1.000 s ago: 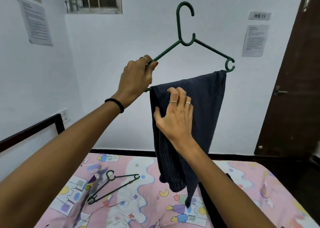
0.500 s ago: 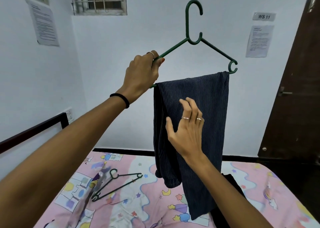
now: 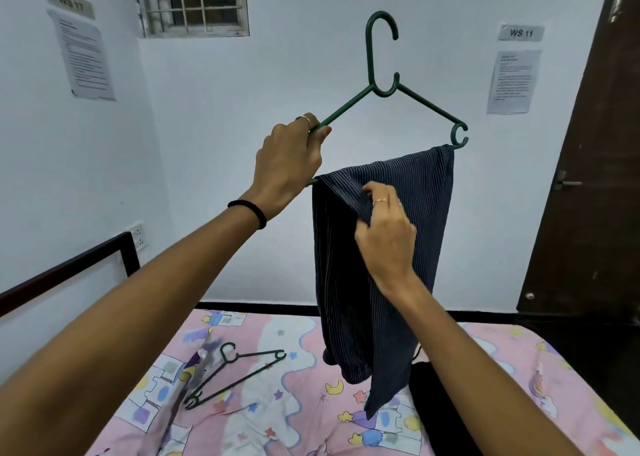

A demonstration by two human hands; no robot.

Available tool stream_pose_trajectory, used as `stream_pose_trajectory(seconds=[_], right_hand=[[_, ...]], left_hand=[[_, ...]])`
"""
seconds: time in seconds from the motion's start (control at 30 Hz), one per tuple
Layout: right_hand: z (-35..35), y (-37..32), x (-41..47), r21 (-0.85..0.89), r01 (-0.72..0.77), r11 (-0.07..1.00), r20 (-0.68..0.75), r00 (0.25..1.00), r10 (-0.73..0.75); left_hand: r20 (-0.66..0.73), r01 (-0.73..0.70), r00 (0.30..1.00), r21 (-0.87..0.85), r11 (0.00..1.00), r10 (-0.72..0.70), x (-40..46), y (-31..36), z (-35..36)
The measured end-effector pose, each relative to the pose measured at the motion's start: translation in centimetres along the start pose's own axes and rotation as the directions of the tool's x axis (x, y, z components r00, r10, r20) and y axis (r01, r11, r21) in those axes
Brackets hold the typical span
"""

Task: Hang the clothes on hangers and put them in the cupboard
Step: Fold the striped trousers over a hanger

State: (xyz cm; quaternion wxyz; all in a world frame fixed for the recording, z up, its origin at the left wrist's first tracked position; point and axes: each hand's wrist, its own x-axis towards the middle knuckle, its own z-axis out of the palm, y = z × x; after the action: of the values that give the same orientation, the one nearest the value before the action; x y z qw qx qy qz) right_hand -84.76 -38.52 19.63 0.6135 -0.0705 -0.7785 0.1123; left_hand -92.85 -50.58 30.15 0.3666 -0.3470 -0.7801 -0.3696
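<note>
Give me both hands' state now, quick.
Left hand: closed, gripping the green hanger.
Right hand: closed, pinching the striped trousers.

A pink patterned bedsheet [image 3: 294, 407], a barred window [image 3: 194, 2], wall notices [image 3: 514, 81] — and a dark door [image 3: 595, 178].

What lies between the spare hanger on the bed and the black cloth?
In the head view, between the spare hanger and black cloth hang the striped trousers' lower ends, over bare bedsheet.
</note>
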Motion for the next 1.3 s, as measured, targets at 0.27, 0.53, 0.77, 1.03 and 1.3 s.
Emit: stream_pose_trajectory(seconds=[0.27,0.53,0.77,1.03,1.3], right_hand=[[-1.5,-1.8,8.0,0.009,-0.130,0.992,0.163,0.978,0.126],[-1.4,-4.1,9.9,-0.045,-0.261,0.964,0.486,0.837,0.249],[-4.2,-4.6,5.4,0.225,-0.042,0.973,0.487,0.870,-0.075],[-6.0,6.6,4.4,0.130,-0.622,0.772,0.143,0.783,0.606],[-6.7,7.0,3.5,0.282,-0.860,0.425,0.482,0.510,0.712]], left_hand=[[0.014,-0.068,0.998,0.081,0.994,0.067,-0.6,0.6,0.9],[0.043,-0.109,0.993,0.088,0.990,0.105,-0.3,1.5,0.8],[0.023,-0.093,0.995,0.023,0.995,0.092,0.0,0.2,-0.3],[-0.023,-0.208,0.977,0.085,0.974,0.210,-0.6,-1.1,-2.7],[0.000,-0.262,0.965,0.068,0.963,0.263,-1.7,-1.4,-4.6]])
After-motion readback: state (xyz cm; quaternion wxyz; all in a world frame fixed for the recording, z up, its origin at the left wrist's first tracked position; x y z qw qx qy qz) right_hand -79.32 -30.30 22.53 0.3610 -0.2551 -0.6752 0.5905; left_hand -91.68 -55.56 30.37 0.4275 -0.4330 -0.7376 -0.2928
